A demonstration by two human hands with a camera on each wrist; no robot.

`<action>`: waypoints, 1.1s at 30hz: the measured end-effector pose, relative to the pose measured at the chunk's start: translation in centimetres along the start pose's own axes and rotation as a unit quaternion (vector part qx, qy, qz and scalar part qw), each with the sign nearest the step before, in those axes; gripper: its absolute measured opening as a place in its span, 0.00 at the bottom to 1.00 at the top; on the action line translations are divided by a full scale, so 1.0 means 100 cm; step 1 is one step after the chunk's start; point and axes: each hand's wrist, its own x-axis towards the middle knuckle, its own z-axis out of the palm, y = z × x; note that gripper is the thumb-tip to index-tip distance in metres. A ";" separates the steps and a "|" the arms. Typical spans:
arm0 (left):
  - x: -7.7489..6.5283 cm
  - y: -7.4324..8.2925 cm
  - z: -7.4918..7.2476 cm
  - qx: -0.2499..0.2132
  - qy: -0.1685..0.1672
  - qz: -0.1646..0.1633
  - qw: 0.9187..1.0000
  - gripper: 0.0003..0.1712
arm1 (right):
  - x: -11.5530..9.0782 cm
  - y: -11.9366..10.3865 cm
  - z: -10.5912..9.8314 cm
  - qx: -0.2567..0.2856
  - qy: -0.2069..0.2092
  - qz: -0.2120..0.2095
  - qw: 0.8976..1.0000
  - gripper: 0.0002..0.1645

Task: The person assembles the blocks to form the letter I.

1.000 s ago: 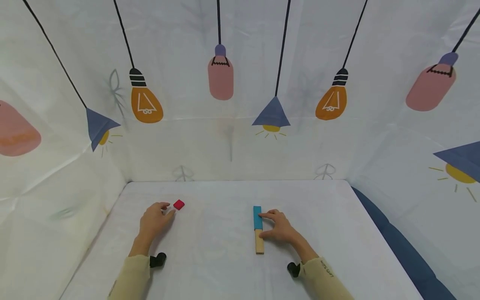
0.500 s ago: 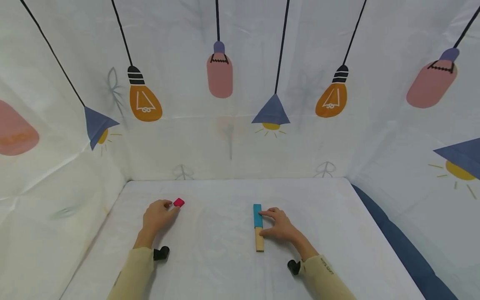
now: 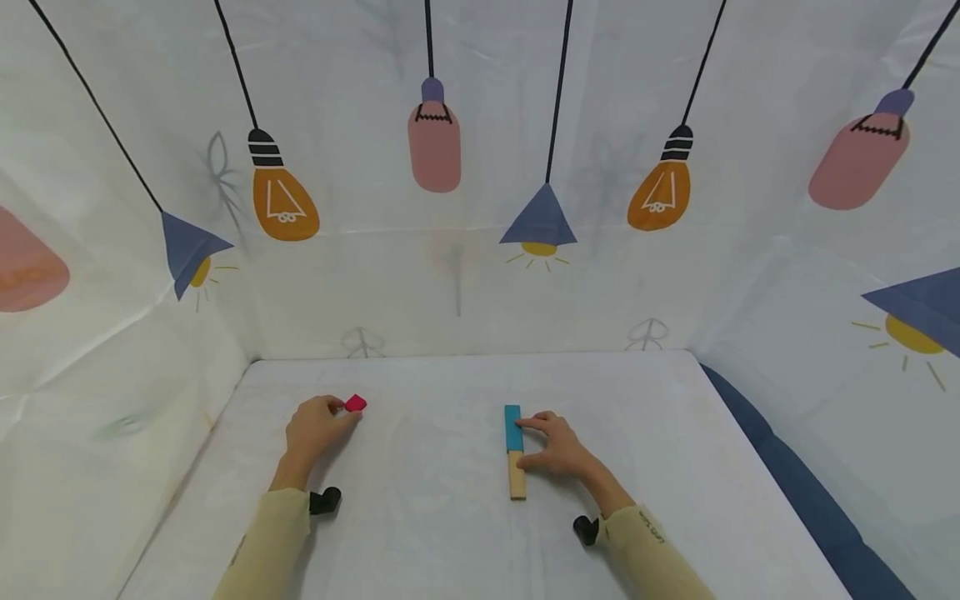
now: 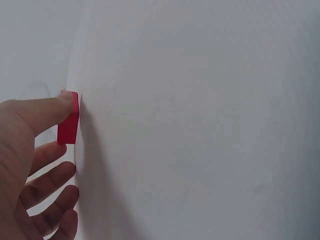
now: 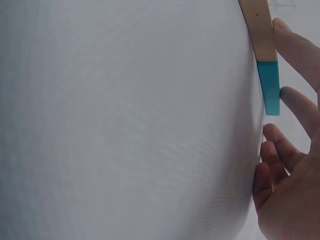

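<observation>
At the table's back left, my left hand (image 3: 309, 432) pinches a small red block (image 3: 356, 403) between thumb and index finger. In the left wrist view the thumb lies on the red block (image 4: 68, 127), the index finger is partly hidden behind it, and the other fingers are loosely bent. Right of centre, a blue block (image 3: 513, 428) and a plain wooden block (image 3: 517, 479) lie end to end in one line. My right hand (image 3: 562, 450) touches their right side with fingers spread, the index fingertip at the blue block and the thumb at the wooden one.
A white table (image 3: 427, 517) lies under everything, with a white lamp-printed curtain (image 3: 375, 283) behind it and at both sides. Black wrist-worn cameras (image 3: 326, 501) stick out from the sleeves. Dark blue fabric (image 3: 806, 487) runs along the right edge.
My left hand has moved right and forward to the red block, and its thumb and index finger have closed on it. The right hand stays beside the two blocks. The head view shifts slightly.
</observation>
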 end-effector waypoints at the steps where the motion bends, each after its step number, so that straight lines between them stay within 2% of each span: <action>1: 0.000 0.001 0.000 -0.001 0.001 0.000 1.000 0.30 | 0.000 0.000 0.000 -0.001 0.000 0.001 1.000 0.42; 7: 0.003 0.002 0.002 -0.005 -0.001 -0.013 1.000 0.26 | -0.001 -0.001 -0.002 0.005 -0.004 0.001 1.000 0.42; 15: 0.006 0.003 0.006 -0.003 -0.001 -0.016 1.000 0.27 | -0.001 -0.003 -0.002 0.000 -0.015 0.002 1.000 0.42; 21: 0.007 0.012 0.006 -0.013 0.002 -0.011 1.000 0.27 | 0.002 -0.003 -0.002 -0.005 -0.014 0.004 1.000 0.42; 27: 0.010 0.020 0.013 -0.013 -0.002 -0.012 1.000 0.26 | 0.004 -0.001 -0.001 -0.013 -0.011 0.006 1.000 0.42; 33: 0.010 0.038 0.018 -0.028 -0.004 -0.001 1.000 0.25 | 0.005 -0.001 -0.001 -0.012 -0.009 0.003 1.000 0.42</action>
